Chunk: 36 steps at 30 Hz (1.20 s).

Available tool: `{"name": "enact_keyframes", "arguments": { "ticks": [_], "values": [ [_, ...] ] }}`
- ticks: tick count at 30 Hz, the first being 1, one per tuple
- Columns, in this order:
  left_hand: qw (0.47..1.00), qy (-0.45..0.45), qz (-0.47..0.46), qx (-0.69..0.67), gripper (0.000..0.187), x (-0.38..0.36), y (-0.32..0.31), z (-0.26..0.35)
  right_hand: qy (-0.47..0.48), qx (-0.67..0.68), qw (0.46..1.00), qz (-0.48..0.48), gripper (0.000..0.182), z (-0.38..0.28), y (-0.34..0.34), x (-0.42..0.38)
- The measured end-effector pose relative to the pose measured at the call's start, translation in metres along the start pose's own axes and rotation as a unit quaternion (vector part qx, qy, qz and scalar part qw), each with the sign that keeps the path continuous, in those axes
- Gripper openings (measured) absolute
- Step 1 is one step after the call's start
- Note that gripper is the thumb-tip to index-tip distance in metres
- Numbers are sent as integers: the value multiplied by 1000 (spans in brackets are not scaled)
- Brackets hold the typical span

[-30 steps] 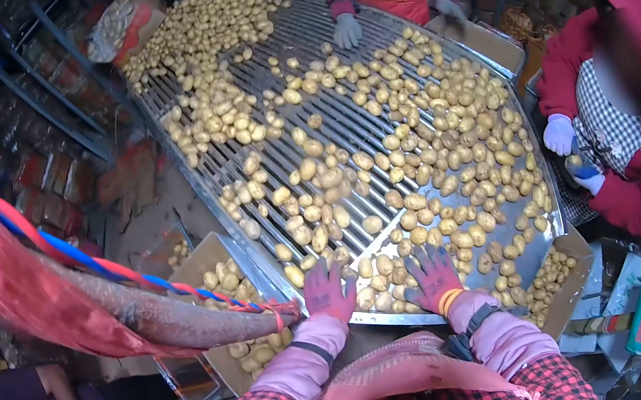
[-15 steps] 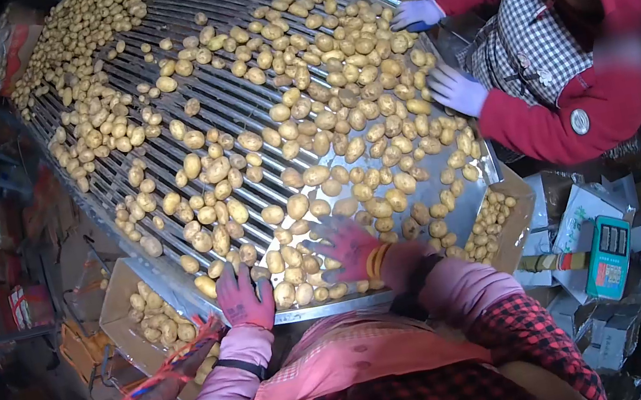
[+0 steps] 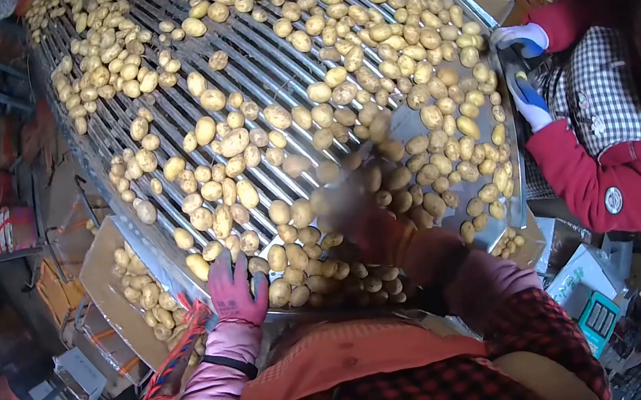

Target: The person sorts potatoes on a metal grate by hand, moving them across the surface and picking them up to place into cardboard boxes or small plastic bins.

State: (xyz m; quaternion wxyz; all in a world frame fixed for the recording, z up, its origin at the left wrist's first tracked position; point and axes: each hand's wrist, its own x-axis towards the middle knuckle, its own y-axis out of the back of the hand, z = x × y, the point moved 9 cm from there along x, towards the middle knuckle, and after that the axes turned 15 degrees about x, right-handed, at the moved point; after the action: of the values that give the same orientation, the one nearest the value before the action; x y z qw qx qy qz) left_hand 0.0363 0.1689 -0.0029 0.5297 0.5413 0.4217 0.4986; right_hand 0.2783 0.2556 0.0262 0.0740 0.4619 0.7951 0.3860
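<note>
Potatoes [image 3: 295,102] cover a slatted metal table [image 3: 262,64], with a box [image 3: 107,280] of them at its left edge. Your left hand [image 3: 234,292] rests flat, fingers spread, on potatoes at the near edge. Your right hand [image 3: 347,204] is blurred over the pile; its grip cannot be told. A co-worker's gloved hand [image 3: 530,99] rests at the right rim.

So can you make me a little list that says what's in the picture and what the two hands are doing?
place: slatted metal sorting table
on it: many loose potatoes
left hand: red glove, resting flat on potatoes at the near edge
right hand: blurred, reaching out over the pile
left of table: cardboard box holding potatoes
right side: another person's white-gloved hand
</note>
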Motion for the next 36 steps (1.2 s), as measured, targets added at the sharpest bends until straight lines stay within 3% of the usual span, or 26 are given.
{"name": "enact_keyframes", "arguments": {
  "ticks": [2,3,4,6,7,8,9,12,15,17,18,19,20,21,22,24,28,30,31,33,35,36],
  "values": [
    [1000,2,-5,7,59,0,-2,0,89,17,995,32,50,-2,2,2],
    [1000,4,-7,7,59,1,-2,-1,-97,215,971,29,45,65,-4,8],
    [1000,6,-10,9,59,1,-2,-2,-84,59,987,120,44,78,26,19],
    [1000,12,-10,10,60,0,-2,-2,-87,-82,973,198,42,99,65,53],
    [1000,15,-9,11,60,1,-2,-1,-104,-66,974,190,42,114,75,77],
    [1000,16,-10,9,60,2,-3,-1,-190,-101,965,151,44,137,73,96],
    [1000,18,-12,9,60,2,-3,-2,-253,-114,959,57,49,154,68,119],
    [999,29,-33,16,63,-1,-8,-5,-282,-294,903,-139,50,180,39,168],
    [998,35,-39,23,62,-4,-8,-7,-340,-258,888,-170,39,182,26,180],
    [998,32,-43,19,62,-2,-9,-5,-336,-244,904,-107,41,156,26,158],
    [999,29,-43,8,60,0,-5,-4,-365,-224,901,-67,47,176,8,141],
    [999,19,-26,3,59,0,-3,-2,-306,-154,938,-52,52,170,-11,126],
    [1000,8,-9,-2,58,0,-2,-1,-283,-95,955,1,57,125,4,110],
    [1000,6,-5,6,55,-1,-1,1,-247,-18,963,105,50,110,13,90],
    [1000,-1,-4,7,55,-1,0,3,-197,226,931,210,50,96,24,64],
    [1000,-8,2,7,55,-3,-1,4,4,44,959,281,33,31,51,13],
    [999,-32,3,17,55,-6,-5,7,-159,314,883,312,23,58,62,-106],
    [999,-44,0,17,55,-8,-4,8,-181,184,909,328,19,31,115,-174],
    [999,-47,1,17,55,-8,-6,7,-172,-33,923,343,16,6,147,-207],
    [998,-56,9,18,55,-11,-8,6,-217,234,771,551,41,23,180,-309],
    [998,-51,13,19,54,-13,-9,5,-410,99,681,598,66,33,182,-416],
    [999,-47,13,15,54,-13,-9,5,-550,-169,645,504,78,26,180,-453]
  ]
}}
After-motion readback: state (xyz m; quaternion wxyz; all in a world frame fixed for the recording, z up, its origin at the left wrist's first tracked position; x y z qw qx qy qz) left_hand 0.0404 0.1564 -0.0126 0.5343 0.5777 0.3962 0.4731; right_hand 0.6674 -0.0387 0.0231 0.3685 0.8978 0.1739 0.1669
